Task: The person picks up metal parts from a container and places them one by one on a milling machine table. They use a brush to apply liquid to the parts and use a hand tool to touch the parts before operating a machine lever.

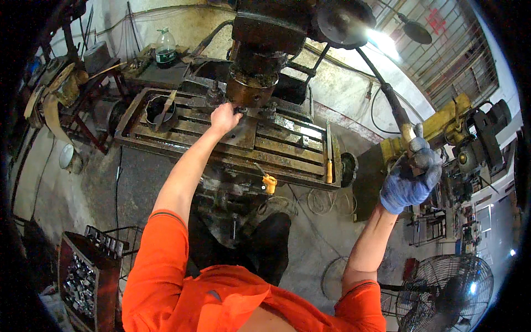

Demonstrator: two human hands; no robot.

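Note:
My bare left hand [224, 118] is closed at the lower edge of the machine's spindle head [251, 91], above the slotted worktable [204, 124]. Its fingers are on a small dark piece I cannot make out. My right hand [410, 176], in a blue-grey glove, is wrapped around the end of a long machine lever [394, 105] that slants down from the round hub [344, 22]. On the table's left end stands a round pot [160, 112] with a brush [168, 102] in it. A yellow-handled tool [329, 170] lies along the right end.
A yellow tool [269, 183] hangs at the table's front edge. At the lower left stands a bin [97, 276] of small metal parts. A caged fan [445, 293] is at the lower right. A plastic bottle [165, 50] stands behind, and a small bucket [69, 157] on the left floor.

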